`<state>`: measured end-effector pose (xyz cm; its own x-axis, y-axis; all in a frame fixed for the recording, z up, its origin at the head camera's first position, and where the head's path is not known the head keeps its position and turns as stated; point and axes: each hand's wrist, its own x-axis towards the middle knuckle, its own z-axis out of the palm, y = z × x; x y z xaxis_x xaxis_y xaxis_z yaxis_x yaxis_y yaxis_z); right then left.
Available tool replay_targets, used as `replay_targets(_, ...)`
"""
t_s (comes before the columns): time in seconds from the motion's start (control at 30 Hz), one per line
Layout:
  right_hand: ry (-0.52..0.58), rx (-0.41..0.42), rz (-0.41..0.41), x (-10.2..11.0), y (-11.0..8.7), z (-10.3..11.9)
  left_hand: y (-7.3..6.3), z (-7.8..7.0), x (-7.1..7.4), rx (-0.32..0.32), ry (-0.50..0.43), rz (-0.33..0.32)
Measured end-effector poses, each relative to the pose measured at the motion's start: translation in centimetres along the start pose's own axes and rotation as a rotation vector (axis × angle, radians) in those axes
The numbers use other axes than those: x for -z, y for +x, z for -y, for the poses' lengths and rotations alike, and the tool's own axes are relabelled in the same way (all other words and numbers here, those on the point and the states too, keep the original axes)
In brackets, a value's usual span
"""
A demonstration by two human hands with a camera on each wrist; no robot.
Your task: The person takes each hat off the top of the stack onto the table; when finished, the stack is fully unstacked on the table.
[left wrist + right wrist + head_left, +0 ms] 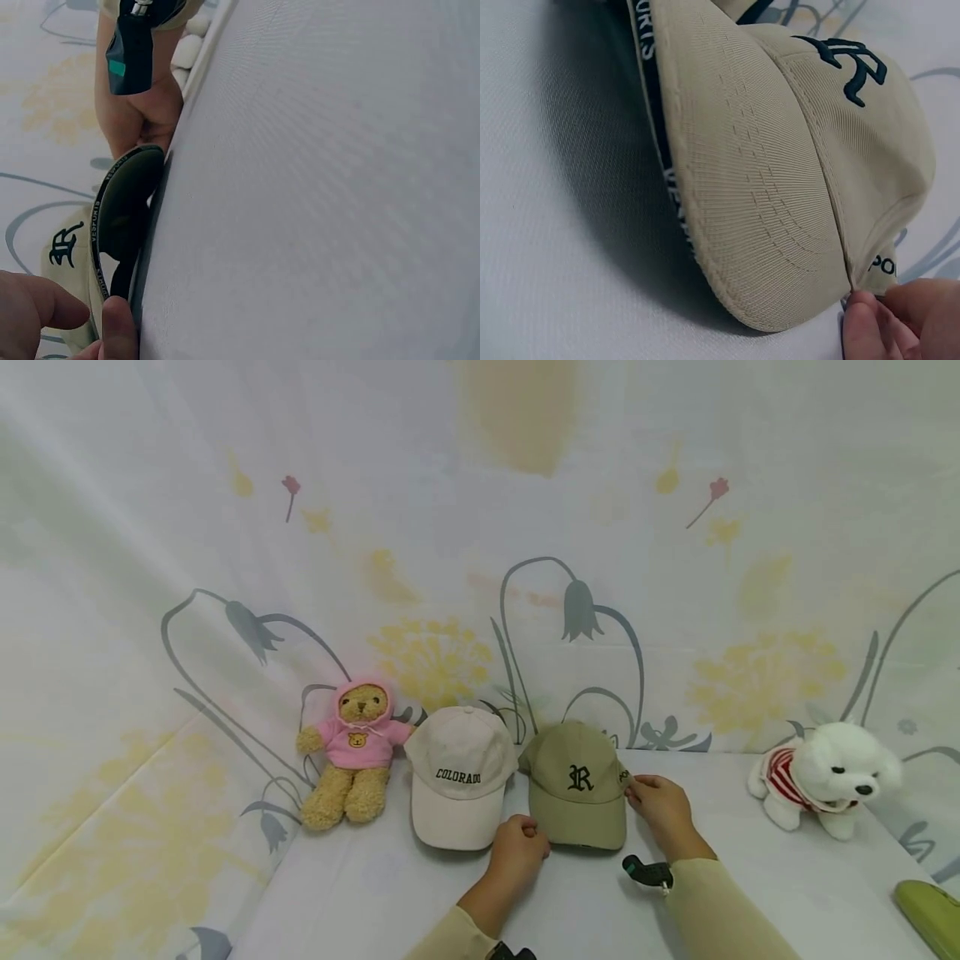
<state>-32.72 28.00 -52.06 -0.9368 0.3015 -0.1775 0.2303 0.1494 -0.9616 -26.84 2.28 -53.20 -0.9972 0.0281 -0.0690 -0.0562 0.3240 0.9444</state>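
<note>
A khaki baseball cap (577,820) with a dark letter R on its front leans upright against the floral backdrop, brim down. At the right side of its brim my right hand (662,806) pinches the edge between thumb and fingers. The left hand (519,853), fingers curled, is at the brim's left edge, with fingertips (118,326) on it in the left wrist view. Dark lettered tape lines the brim's rim. Close beside on the left stands a cream cap (459,818) marked COLORADO, its brim near the left hand.
A teddy bear (358,746) in a pink hoodie sits left of the cream cap. Far to the right is a white plush dog (843,772) in a striped shirt. A green object (930,914) is cut off at the right edge. White cloth (585,906) covers the table.
</note>
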Motion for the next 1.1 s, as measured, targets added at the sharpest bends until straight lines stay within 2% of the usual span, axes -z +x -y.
replay_targets(0.13, -0.014, -0.016, 0.025, 0.0, 0.0, -0.1, -0.3, 0.0, 0.2, 0.006, -0.04, 0.011)
replay_targets(0.33, -0.028, -0.016, 0.067, 0.2, -0.4, -0.1, -1.2, -0.4, 0.7, 0.059, -0.128, 0.041)
replay_targets(0.53, -0.03, -0.01, 0.026, -0.1, -1.0, 0.1, -2.2, -0.5, 1.5, 0.062, -0.18, 0.057)
replay_targets(0.6, -0.053, 0.015, -0.015, -0.2, -1.4, 0.3, -2.6, -0.5, 1.8, 0.068, -0.196, 0.068)
replay_targets(0.83, -0.253, 0.181, -0.199, -1.4, -2.9, 1.6, -3.4, -0.4, 3.3, 0.1, -0.189, 0.088)
replay_targets(0.93, -0.262, 0.224, -0.216, -2.2, -3.7, 2.5, -3.8, -0.3, 4.0, 0.113, -0.158, 0.099)
replay_targets(1.1, -0.278, 0.284, -0.161, -3.9, -5.2, 3.9, -4.6, 0.0, 5.2, 0.129, -0.125, 0.102)
